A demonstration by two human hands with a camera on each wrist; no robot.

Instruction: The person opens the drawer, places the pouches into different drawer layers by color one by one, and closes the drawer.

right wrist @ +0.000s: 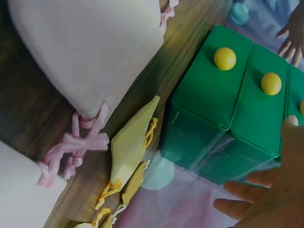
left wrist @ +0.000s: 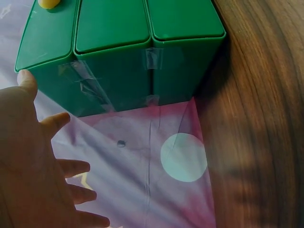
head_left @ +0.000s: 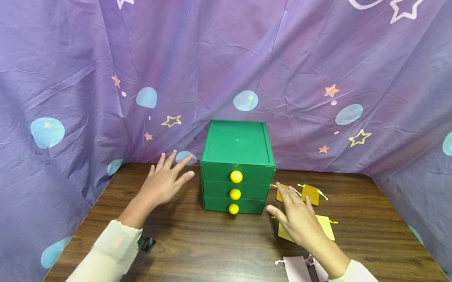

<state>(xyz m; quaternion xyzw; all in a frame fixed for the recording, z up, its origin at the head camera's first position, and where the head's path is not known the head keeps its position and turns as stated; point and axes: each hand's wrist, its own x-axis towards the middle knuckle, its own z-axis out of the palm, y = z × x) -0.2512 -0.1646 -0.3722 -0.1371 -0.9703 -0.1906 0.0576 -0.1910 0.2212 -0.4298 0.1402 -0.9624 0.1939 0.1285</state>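
A green cabinet of three stacked drawers (head_left: 238,143) stands at the back of the table, each drawer front bearing a round yellow knob (head_left: 236,177). All three drawers are closed. To its left my left hand (head_left: 162,184) hovers with fingers spread, holding nothing. My right hand (head_left: 301,220) hangs at the right over a pale yellow pouch (head_left: 325,227), its fingers extended and nothing in them. The hand partly hides that pouch and one of the two mustard drawstring pouches (head_left: 311,195) behind it. Nearer the front lie pink drawstring pouches (head_left: 299,274), one partly covered by my right arm.
The brown wooden table (head_left: 192,252) ends at a purple curtain (head_left: 176,73) printed with stars and circles, which hangs close behind the cabinet. Clear tape (left wrist: 92,88) runs along the cabinet's side.
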